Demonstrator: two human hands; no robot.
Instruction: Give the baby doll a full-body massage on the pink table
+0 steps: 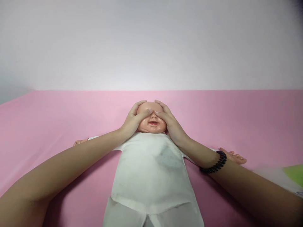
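Observation:
A baby doll lies on its back, its vinyl head (151, 123) pointing away from me and its white cloth body (149, 171) running toward me. My left hand (133, 119) cups the doll's head from the left side, with the fingers across the upper face. My right hand (169, 121) cups the other side, and the fingertips of both hands nearly meet over the eyes, which are hidden. The doll's mouth and chin show below my hands. Its small vinyl hands (80, 142) (233, 156) stick out to either side, beyond my forearms.
A black beaded bracelet (214, 162) circles my right wrist. A pink sheet (59, 123) lies under the doll, ending at a pale wall (151, 44). A white item with a green patch (294, 175) sits blurred at the lower right edge.

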